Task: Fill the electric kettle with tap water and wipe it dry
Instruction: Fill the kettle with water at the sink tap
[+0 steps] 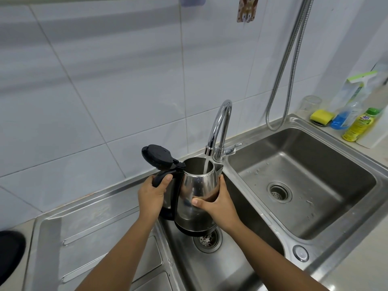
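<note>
A stainless steel electric kettle with a black handle and base hangs over the left sink basin. Its black lid stands flipped open to the left. My left hand grips the black handle. My right hand is wrapped around the right side of the steel body. The chrome tap curves over the kettle's mouth, and a stream of water runs from its spout into the open top.
A second basin lies to the right, a ribbed steel drainboard to the left. At the back right corner stand a yellow sponge, a spray bottle, a yellow-green bottle and a glass. A metal hose hangs down the tiled wall.
</note>
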A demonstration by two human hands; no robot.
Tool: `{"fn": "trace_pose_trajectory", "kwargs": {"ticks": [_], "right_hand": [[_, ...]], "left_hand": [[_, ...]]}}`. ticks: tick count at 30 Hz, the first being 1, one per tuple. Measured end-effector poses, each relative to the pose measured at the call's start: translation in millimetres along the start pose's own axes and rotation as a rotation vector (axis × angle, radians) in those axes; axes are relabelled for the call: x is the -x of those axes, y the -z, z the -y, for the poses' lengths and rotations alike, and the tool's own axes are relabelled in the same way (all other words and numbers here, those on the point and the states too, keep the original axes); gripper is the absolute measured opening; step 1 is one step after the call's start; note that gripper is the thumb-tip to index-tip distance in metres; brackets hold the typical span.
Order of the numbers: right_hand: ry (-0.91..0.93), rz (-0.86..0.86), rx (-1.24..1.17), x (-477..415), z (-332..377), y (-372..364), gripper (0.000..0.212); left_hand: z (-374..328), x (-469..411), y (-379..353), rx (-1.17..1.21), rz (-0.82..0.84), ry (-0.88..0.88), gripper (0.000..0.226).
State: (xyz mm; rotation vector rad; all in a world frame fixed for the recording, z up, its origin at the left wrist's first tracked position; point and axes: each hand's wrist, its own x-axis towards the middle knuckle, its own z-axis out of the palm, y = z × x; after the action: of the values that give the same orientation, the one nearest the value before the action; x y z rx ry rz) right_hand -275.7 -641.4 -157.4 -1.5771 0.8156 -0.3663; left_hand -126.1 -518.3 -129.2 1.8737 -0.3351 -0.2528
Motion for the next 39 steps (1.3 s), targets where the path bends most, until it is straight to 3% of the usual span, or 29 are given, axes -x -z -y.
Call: {"fn": "trace_pose_trajectory", "kwargs": {"ticks": [10, 39], "right_hand": [[0.001, -0.028, 0.014, 0, -2, 1, 0.144], [-0.005, -0.012, -0.015, 11, 7, 19, 0.155]], "left_hand": [[0, -1, -3, 0.001, 0.011, 0.000, 0.028], [-10, 5, -15, -0.052, 0.041, -0.033, 0.026]]}}
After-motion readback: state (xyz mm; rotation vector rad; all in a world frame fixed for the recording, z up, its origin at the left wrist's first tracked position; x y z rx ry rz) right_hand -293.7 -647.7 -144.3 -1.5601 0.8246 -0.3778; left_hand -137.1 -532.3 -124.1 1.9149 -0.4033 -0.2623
